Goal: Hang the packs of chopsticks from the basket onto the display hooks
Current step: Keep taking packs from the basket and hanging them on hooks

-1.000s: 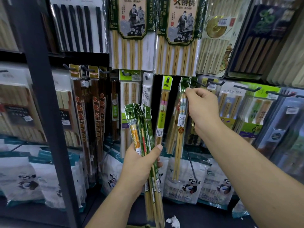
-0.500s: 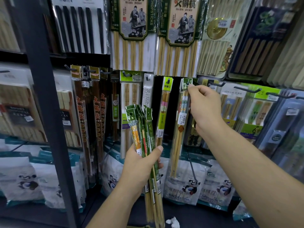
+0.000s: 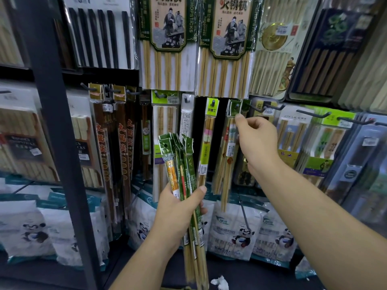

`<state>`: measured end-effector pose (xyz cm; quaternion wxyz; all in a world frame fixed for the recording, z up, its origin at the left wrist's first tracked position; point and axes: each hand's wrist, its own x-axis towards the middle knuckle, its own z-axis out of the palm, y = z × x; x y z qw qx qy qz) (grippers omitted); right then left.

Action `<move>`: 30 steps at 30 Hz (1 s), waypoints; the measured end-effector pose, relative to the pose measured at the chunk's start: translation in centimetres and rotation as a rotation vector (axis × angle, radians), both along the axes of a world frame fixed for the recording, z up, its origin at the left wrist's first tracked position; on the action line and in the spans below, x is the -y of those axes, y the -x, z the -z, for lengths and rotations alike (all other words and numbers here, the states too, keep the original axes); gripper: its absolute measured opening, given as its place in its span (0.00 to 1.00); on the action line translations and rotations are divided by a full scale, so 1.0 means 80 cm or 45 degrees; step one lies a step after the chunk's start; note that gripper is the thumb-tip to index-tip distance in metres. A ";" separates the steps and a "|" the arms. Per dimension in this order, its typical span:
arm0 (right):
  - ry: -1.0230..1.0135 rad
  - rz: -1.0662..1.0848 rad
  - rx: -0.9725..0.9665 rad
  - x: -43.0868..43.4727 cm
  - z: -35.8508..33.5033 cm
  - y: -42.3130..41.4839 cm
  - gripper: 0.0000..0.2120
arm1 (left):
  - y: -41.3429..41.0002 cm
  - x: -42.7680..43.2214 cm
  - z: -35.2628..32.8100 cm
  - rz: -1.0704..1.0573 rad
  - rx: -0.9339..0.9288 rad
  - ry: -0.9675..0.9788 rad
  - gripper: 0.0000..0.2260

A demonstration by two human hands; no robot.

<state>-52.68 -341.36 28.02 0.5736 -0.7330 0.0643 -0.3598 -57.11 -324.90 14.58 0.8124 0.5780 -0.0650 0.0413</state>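
The left hand point(image 3: 176, 212) grips a bundle of packs point(image 3: 178, 162) upright, curled round its middle. The right hand point(image 3: 258, 143) has its fingers point(image 3: 238, 117) pinching the hung pack point(image 3: 229, 155) just below its hook point(image 3: 236, 105).

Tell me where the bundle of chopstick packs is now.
In the head view, the bundle of chopstick packs stands upright at lower centre, gripped by the left hand, left of the hanging yellow-green pack.

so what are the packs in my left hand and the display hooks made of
Packs in the left hand: glossy clear plastic film, it glints, with green printed headers; sticks inside look like pale bamboo or wood. Display hooks: thin dark matte rods, probably coated metal.
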 end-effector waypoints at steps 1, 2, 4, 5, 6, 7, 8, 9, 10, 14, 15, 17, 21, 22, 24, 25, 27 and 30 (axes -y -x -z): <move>-0.009 0.004 -0.008 -0.001 0.005 0.004 0.15 | 0.000 0.000 -0.001 0.000 0.002 0.004 0.09; -0.004 0.009 -0.011 -0.003 0.009 0.010 0.13 | 0.000 0.000 -0.001 0.001 0.005 0.005 0.08; 0.039 -0.028 -0.009 -0.010 0.018 0.024 0.12 | 0.000 0.000 -0.002 0.008 0.012 -0.001 0.08; 0.076 -0.095 -0.009 -0.014 0.023 0.031 0.11 | 0.000 0.000 -0.002 0.019 0.022 -0.003 0.07; 0.134 -0.191 -0.018 -0.020 0.028 0.037 0.11 | 0.001 0.001 -0.003 0.037 0.036 -0.005 0.07; 0.207 -0.300 -0.047 -0.026 0.032 0.042 0.11 | 0.002 0.002 -0.003 0.059 0.053 -0.007 0.06; 0.283 -0.404 -0.089 -0.031 0.035 0.046 0.10 | 0.003 0.003 -0.004 0.083 0.066 -0.008 0.05; 0.347 -0.489 -0.132 -0.036 0.038 0.049 0.08 | 0.004 0.003 -0.005 0.100 0.078 -0.002 0.05; 0.387 -0.548 -0.161 -0.040 0.040 0.050 0.06 | 0.005 0.004 -0.006 0.110 0.088 0.012 0.05; 0.376 -0.614 -0.195 -0.039 0.043 0.049 0.04 | 0.006 0.003 -0.007 0.098 0.077 0.073 0.08; 0.335 -0.654 -0.214 -0.038 0.043 0.049 0.04 | 0.007 0.003 -0.008 0.098 0.067 0.086 0.08; 0.305 -0.722 -0.258 -0.036 0.045 0.050 0.02 | 0.009 0.003 -0.010 0.101 0.059 0.098 0.10; 0.299 -0.745 -0.258 -0.033 0.045 0.048 0.03 | 0.012 0.003 -0.015 0.112 0.062 0.113 0.09; 0.264 -0.751 -0.267 -0.032 0.045 0.047 0.04 | 0.013 0.003 -0.016 0.111 0.060 0.119 0.08; 0.175 -0.762 -0.297 -0.031 0.045 0.044 0.05 | 0.014 0.004 -0.017 0.122 0.065 0.140 0.06; 0.135 -0.759 -0.301 -0.031 0.045 0.044 0.04 | 0.014 0.005 -0.017 0.135 0.072 0.153 0.06; 0.098 -0.716 -0.280 -0.030 0.045 0.042 0.03 | 0.014 0.005 -0.018 0.146 0.092 0.139 0.10; 0.136 -0.574 -0.174 -0.024 0.036 0.039 0.04 | 0.013 0.004 -0.018 0.098 0.075 0.133 0.10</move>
